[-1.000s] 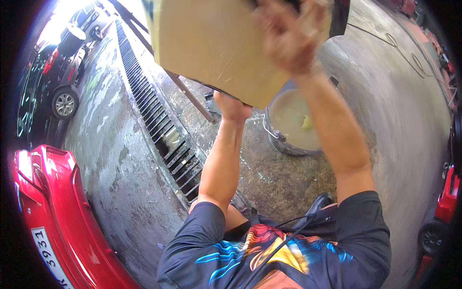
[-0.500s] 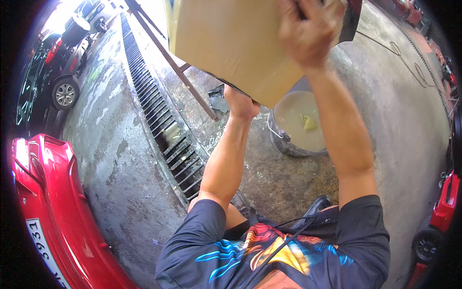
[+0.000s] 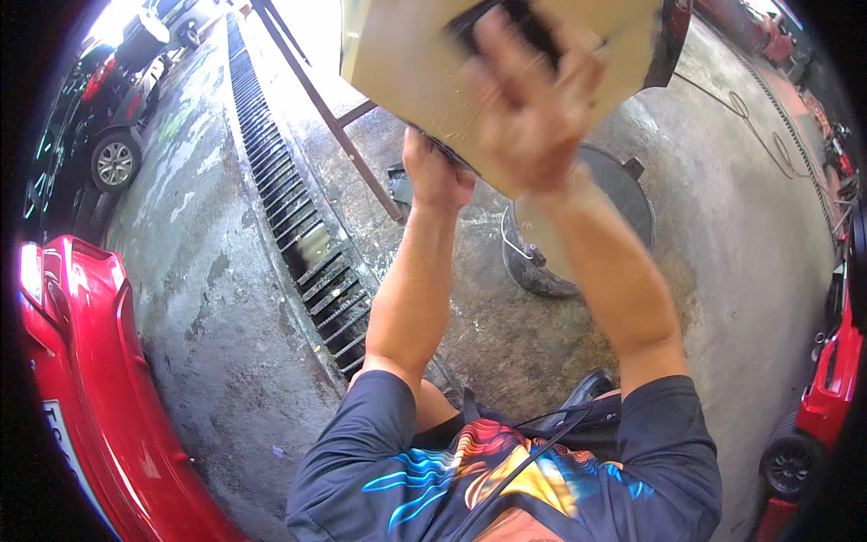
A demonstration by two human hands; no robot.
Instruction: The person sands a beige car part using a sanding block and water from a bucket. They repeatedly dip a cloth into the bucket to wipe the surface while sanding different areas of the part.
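Observation:
A tan car body panel with a dark edge at its right side fills the top middle of the view. My left hand is closed around its lower left edge, the fingertips hidden underneath. My right hand is on the panel's face and smeared by motion. Beneath its fingers lies a dark flat sheet, its exact kind unclear. Water streaks and drops mark the tan surface near this hand. Below the panel stands a dark bucket of cloudy liquid, partly covered by my right forearm.
Brown metal stand legs reach the floor left of the panel. A slotted drain grate runs along the wet concrete. A glossy red bumper lies at left, near a dark car. Red parts and a hose are at right.
My right hand has moved left and down across the panel, with the dark sheet now showing under it. My forearm now covers the yellowish piece seen in the bucket. The left hand keeps its hold.

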